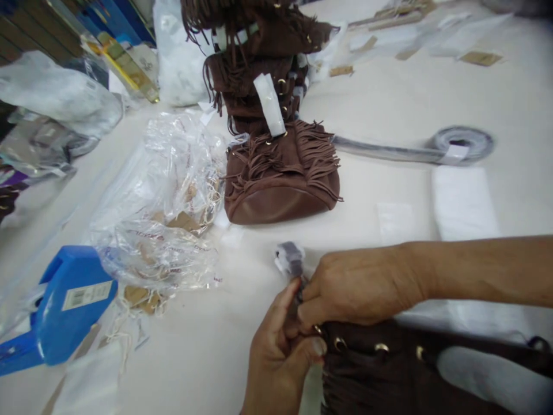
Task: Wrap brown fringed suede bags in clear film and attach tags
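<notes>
A dark brown fringed bag (371,369) with metal eyelets lies at the bottom right. At its upper left corner, my left hand (283,351) pinches the bag's edge, its thumb by an eyelet. My right hand (354,288) comes in from the right over the bag's top edge, fingers closed and touching my left fingers. Between the two hands runs a dark strap-like piece, its end wrapped in grey and white material (290,258) sticking out above the fingertips. What exactly my right fingertips grip is partly hidden.
Brown fringed bags (280,173) are stacked at the back centre. Left of them lie crumpled clear plastic bags (173,253) with tags and a blue tape dispenser (73,305). A wrapped coiled strap (462,144) and white sheets (464,202) lie on the right of the table (194,351).
</notes>
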A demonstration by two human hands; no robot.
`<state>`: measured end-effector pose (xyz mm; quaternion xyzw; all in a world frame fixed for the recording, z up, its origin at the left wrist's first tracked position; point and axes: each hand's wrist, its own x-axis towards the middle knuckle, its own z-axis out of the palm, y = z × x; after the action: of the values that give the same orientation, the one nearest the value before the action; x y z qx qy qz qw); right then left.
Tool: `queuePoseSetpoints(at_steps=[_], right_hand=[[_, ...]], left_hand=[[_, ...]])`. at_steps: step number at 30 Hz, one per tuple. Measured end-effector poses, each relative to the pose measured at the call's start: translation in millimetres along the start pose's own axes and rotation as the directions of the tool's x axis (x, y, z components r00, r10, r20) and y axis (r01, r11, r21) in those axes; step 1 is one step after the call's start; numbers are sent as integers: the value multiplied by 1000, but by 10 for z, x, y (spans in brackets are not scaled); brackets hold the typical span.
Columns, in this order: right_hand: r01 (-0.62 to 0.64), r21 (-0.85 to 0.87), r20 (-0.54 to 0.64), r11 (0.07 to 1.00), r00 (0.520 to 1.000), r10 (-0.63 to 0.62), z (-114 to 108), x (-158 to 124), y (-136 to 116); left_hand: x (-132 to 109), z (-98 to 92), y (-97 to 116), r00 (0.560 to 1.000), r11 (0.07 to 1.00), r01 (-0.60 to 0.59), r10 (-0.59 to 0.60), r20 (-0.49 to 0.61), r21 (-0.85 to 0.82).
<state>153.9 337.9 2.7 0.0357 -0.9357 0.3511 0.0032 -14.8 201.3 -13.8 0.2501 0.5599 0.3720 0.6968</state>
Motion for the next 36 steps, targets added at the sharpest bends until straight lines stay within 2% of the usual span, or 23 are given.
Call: queuePoseSetpoints(at_steps=[4, 6, 8, 13, 16, 20, 27, 30, 33, 36], right_hand=[[-97, 43, -27, 994, 995, 98, 70, -85, -7], [-134, 49, -38, 990, 990, 136, 91, -98, -32], [-139, 67, -50, 988, 988, 143, 100, -88, -52], [-128, 76, -58, 989, 989, 133, 105, -57, -51], [-119, 77, -61, 990, 990, 124, 111, -63, -40], [-118, 66, -65, 991, 990, 122, 116, -74, -26], [-80, 111, -148, 991, 984, 96, 179, -77, 17], [-79, 77, -150, 994, 985, 90, 186, -84, 23], [-85, 43, -112, 995, 990, 89, 136, -112, 3], [-121, 66, -102, 990, 987, 128, 53, -150, -43]], left_hand=[[-79, 28, -122, 992, 997, -71, 71, -106, 3], [-121, 34, -175, 969, 992, -121, 125, -212, 33], [-139, 31, -200, 947, 982, -163, 182, -265, 95], [-96, 8, -163, 953, 908, -172, 251, -168, 383], [-73, 13, -162, 937, 864, -187, 300, -179, 467], [-53, 41, -237, 927, 832, -147, 305, -219, 536], [3, 123, -292, 905, 796, -50, 291, -309, 604], [-8, 143, -288, 892, 787, -54, 315, -325, 614], [-32, 119, -288, 901, 798, -91, 321, -292, 596], [-54, 73, -253, 930, 856, -107, 266, -255, 505]])
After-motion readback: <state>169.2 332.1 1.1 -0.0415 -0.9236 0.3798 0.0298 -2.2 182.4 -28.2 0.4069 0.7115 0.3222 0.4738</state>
